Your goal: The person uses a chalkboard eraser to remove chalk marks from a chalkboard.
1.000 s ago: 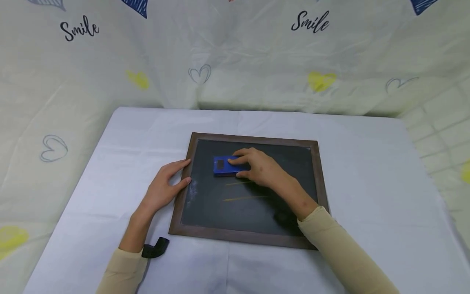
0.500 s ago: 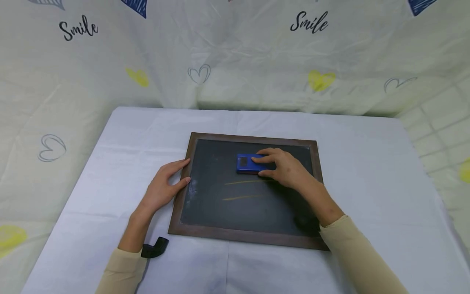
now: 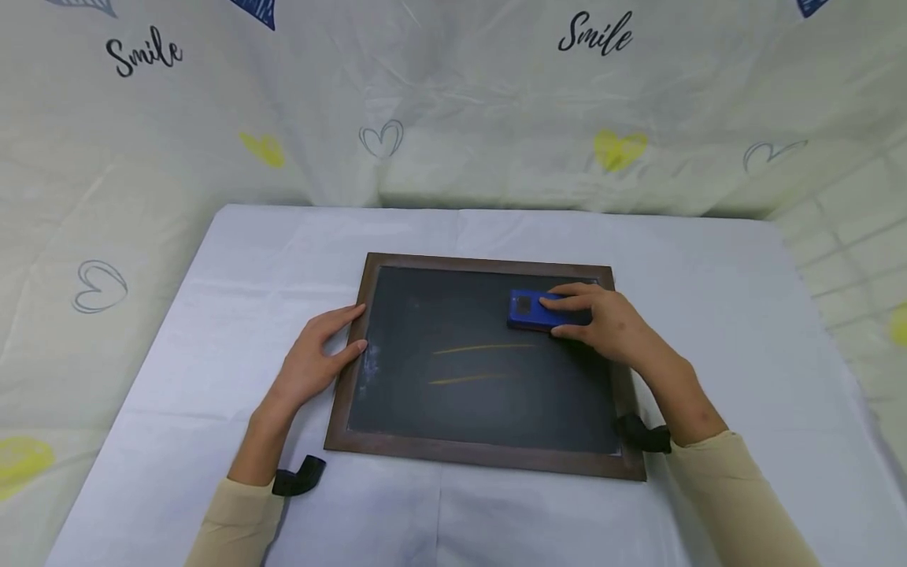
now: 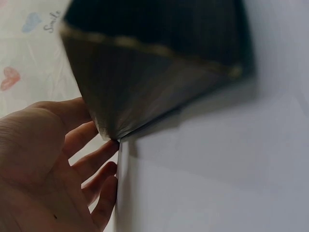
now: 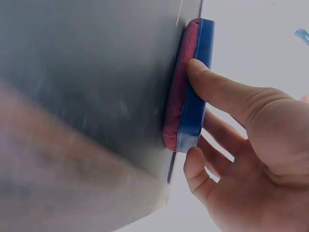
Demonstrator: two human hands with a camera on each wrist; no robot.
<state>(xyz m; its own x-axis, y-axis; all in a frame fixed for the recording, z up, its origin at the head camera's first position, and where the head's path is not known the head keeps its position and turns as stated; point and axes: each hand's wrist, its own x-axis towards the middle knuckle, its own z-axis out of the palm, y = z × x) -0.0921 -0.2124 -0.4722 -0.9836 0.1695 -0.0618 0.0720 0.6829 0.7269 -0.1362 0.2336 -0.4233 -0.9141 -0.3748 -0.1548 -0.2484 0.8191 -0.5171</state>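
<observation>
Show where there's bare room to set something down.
Bare white cloth lies behind the blackboard, to its right, and in front between the sleeves. The blackboard's strip below the yellow lines is free. Crowded: its upper right, where the right hand holds the blue eraser, and its left edge, at the left hand.

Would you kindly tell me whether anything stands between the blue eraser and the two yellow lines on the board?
Nothing visible does: only bare board separates the blue eraser, held by the right hand, from the yellow lines nearer the person. The left hand touches the board's left edge, well aside.
</observation>
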